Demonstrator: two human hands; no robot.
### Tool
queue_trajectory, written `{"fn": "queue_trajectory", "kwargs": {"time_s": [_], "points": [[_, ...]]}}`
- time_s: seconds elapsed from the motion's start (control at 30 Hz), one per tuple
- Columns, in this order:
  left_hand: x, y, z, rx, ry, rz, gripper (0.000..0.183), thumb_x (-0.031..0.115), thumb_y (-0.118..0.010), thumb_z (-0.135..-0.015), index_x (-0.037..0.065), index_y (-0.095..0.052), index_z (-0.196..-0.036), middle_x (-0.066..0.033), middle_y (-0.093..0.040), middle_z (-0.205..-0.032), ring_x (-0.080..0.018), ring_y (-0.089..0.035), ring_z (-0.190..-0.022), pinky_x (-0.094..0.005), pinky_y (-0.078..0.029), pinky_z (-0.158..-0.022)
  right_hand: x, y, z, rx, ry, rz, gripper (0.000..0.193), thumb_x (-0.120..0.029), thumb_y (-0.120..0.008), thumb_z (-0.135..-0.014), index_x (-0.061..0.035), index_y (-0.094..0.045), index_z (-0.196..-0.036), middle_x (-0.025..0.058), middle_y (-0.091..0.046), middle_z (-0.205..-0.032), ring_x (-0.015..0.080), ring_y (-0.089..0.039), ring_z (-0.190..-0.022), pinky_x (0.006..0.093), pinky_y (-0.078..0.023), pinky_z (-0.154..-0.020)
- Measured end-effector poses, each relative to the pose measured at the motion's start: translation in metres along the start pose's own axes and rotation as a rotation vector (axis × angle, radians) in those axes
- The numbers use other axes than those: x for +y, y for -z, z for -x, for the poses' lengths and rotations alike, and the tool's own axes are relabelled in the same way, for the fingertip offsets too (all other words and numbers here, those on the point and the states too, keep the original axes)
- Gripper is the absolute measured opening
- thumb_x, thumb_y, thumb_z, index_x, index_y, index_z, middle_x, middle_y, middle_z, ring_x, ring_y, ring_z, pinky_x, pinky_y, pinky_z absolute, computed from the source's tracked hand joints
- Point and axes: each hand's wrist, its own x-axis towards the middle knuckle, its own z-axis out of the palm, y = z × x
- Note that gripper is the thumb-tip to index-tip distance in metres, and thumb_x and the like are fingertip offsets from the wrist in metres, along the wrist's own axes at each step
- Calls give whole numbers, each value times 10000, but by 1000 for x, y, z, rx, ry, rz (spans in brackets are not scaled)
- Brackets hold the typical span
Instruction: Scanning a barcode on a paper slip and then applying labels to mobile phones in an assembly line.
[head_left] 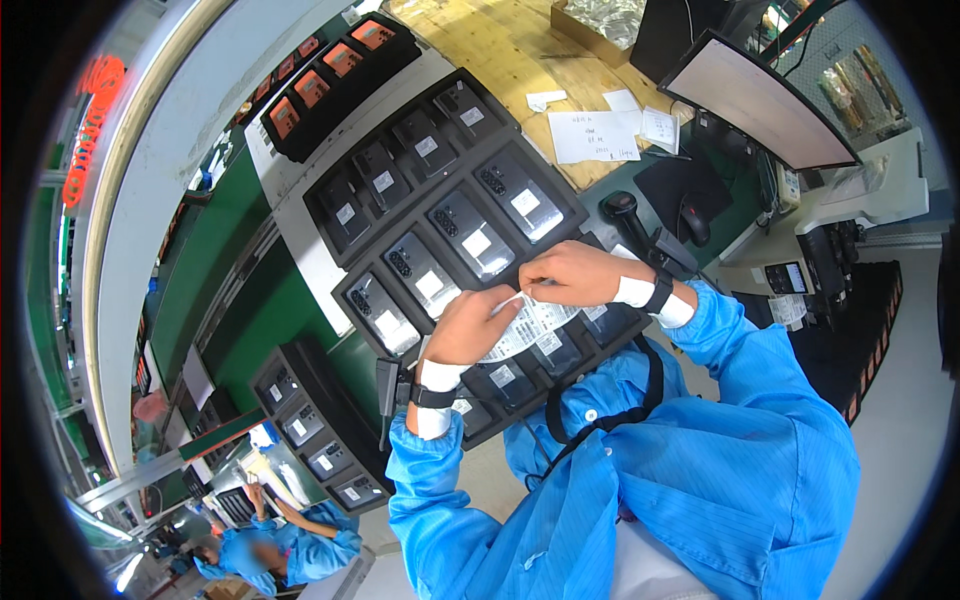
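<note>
A sheet of white printed labels [532, 330] lies between my two hands, above a black foam tray of phones. My left hand [462, 328] is closed on the sheet's left edge, thumb toward the middle. Fingers bent in a pinch, my right hand [572, 274] meets the sheet's upper edge close to the left fingertips. Just beyond my hands, a row of glossy phones [476, 240] lies back-up in the foam tray [420, 225], each with a white label on it. Nearer my body, the sheet partly covers more phones [502, 378].
Farther off sits another tray of dark phones [378, 172], with orange-topped items [312, 88] beyond. To the right are a barcode scanner [622, 208], a mouse [694, 218], a monitor [760, 100] and handwritten papers [594, 136]. A tray stack [318, 430] stands left; a co-worker [280, 550] is lower left.
</note>
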Motion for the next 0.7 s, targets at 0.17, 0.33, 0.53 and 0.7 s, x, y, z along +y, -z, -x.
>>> {"fn": "queue_trajectory", "kwargs": {"time_s": [0.17, 0.33, 0.53, 0.7], "points": [[4, -1, -7, 10, 42, -19, 251, 241, -639, -1013, 21, -740, -1081, -236, -683, -759, -381, -713, -708, -430, -525, -654, 7, 1, -1, 31, 1, -2, 197, -213, -590, -957, -37, -678, -964, 175, -698, -824, 397, -680, -794, 459, -506, -710], [9, -10, -19, 141, -5, -226, 240, 253, -613, -1017, 48, -734, -1045, -233, -697, -797, -433, -691, -773, -500, -525, -699, 52, -6, -5, 88, -171, -129, 224, -205, -614, -950, -27, -713, -1041, 173, -743, -888, 324, -733, -830, 408, -560, -776], [-3, -6, -36, 234, -43, -266, 227, 261, -621, -1018, 66, -727, -1062, -225, -708, -836, -440, -691, -834, -515, -528, -716, 91, 26, 29, 143, -209, -191, 259, -211, -686, -977, -9, -727, -1134, 120, -759, -957, 218, -723, -866, 358, -550, -776], [-3, -3, -94, 128, -137, -307, 239, 233, -622, -1007, 45, -710, -1126, -218, -724, -1006, -423, -681, -998, -484, -517, -853, 155, 30, 55, 421, -391, -413, 238, -135, -718, -951, 10, -717, -1141, 81, -750, -988, 132, -691, -836, 297, -544, -746]]}}
